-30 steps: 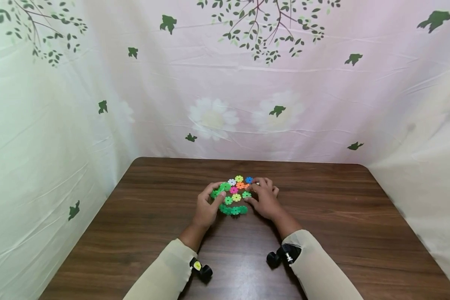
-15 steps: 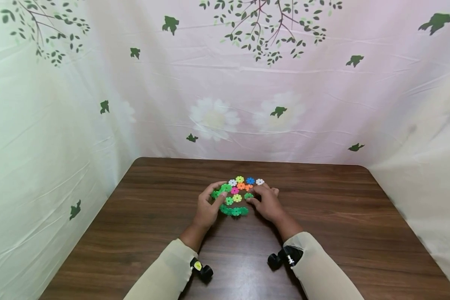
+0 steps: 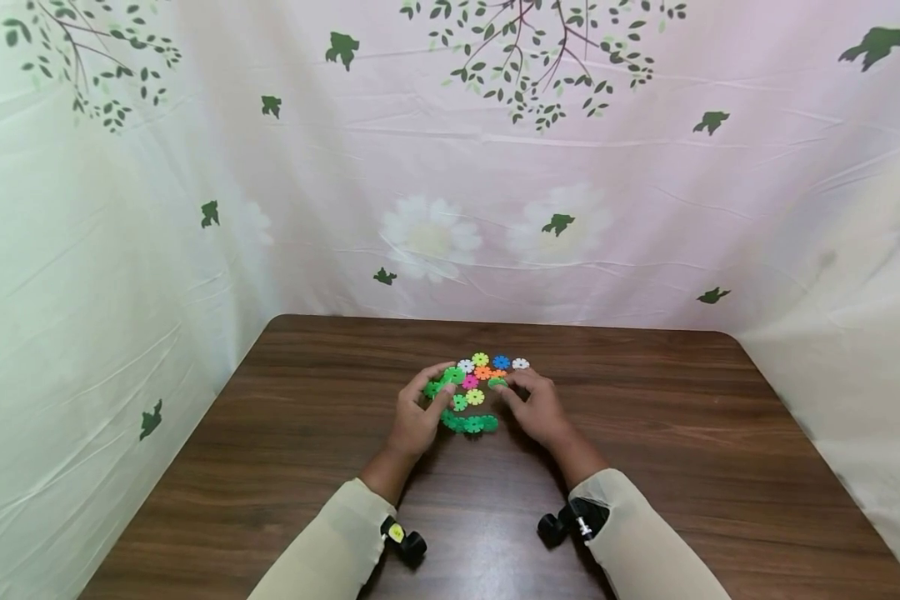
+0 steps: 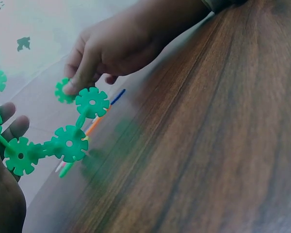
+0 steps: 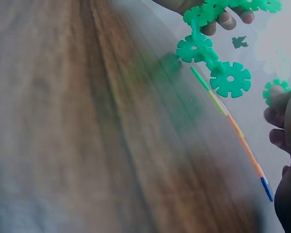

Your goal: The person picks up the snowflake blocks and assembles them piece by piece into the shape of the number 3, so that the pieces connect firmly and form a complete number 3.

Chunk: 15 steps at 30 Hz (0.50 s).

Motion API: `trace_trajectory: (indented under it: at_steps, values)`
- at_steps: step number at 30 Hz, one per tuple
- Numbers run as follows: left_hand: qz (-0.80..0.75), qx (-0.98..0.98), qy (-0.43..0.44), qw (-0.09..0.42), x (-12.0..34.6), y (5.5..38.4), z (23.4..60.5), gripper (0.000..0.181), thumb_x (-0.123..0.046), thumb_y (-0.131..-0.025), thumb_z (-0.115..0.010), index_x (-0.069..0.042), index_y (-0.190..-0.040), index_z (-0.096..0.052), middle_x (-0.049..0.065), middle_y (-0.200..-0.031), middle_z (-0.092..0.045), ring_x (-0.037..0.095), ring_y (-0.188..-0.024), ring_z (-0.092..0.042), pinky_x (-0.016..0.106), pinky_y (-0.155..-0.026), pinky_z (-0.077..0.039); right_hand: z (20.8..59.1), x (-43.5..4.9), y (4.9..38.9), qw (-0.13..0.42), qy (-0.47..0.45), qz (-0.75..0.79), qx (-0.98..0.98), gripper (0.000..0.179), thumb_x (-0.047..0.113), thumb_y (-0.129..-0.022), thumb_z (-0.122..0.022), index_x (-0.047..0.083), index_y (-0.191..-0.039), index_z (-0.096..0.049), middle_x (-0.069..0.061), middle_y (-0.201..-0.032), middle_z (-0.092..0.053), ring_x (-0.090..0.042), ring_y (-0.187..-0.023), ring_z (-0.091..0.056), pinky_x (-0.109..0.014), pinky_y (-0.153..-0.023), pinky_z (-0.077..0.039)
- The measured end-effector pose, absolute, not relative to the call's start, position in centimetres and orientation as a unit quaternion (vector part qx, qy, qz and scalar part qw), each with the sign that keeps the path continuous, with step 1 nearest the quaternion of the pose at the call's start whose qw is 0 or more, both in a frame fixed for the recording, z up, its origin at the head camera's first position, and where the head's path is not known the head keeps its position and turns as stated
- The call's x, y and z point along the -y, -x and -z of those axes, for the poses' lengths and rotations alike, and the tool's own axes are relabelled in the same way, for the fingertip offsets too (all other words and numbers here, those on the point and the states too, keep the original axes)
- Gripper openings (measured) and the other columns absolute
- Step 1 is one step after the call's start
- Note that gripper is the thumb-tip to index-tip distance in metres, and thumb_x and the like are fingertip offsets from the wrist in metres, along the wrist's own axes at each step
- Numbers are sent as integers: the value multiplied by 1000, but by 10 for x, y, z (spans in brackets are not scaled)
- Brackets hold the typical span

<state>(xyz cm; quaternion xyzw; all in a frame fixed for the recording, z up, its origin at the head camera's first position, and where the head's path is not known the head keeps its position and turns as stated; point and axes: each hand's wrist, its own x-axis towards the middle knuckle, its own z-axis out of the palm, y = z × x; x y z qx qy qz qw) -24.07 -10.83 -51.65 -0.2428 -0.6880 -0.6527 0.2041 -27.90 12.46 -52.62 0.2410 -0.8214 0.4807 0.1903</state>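
Note:
My left hand (image 3: 414, 417) holds a curved chain of joined green flower-shaped discs (image 3: 472, 424) above the table. In the left wrist view, the chain's near end shows a green disc (image 4: 92, 102) slotted edge to edge into its neighbours. A single green flower-shaped disc (image 3: 497, 383) is pinched between thumb and fingers of my right hand (image 3: 537, 408). In the right wrist view, that single disc (image 5: 275, 90) is apart from the chain's end disc (image 5: 231, 79), partly covered by the thumb.
Loose discs lie flat on the brown wooden table (image 3: 307, 467) between the hands: a yellow disc (image 3: 476, 397), a green disc (image 3: 460, 402), a pink disc (image 3: 470, 382), a blue disc (image 3: 501, 362), a white disc (image 3: 521, 363) and several others. A printed cloth (image 3: 450, 167) hangs behind.
The right-hand green disc, lying flat among the others a second ago, is now pinched and raised by my right hand. Its fingers have drawn back from over the white disc. My left hand has barely moved.

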Motion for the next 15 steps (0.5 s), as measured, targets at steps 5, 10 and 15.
trace_trajectory:
  at_steps: [5,10,15]
  values:
    - [644,691,250,214,109,242,518,35,4,-107,-61,12,-142,-62,27,-110,-67,40,-77,-66,46,-70,-62,521,-122,274,157,-224,-527,805,9,2,-102,-74,1,-109,-81,-15,-98,-74,-10,-81,-57,-25,-72,-49]
    - [645,694,244,210,109,241,519,36,3,-107,-62,13,-141,-61,27,-110,-67,42,-77,-66,46,-70,-62,520,-120,272,122,-211,-566,788,37,-1,-102,-73,-2,-140,-70,-19,-92,-70,-8,-73,-49,-23,-67,-43]
    - [649,696,233,199,109,241,518,36,1,-108,-63,9,-143,-64,28,-111,-69,35,-79,-68,35,-74,-62,519,-118,271,97,-199,-572,790,36,3,-102,-74,-1,-138,-73,-18,-93,-69,-8,-75,-51,-22,-70,-44]
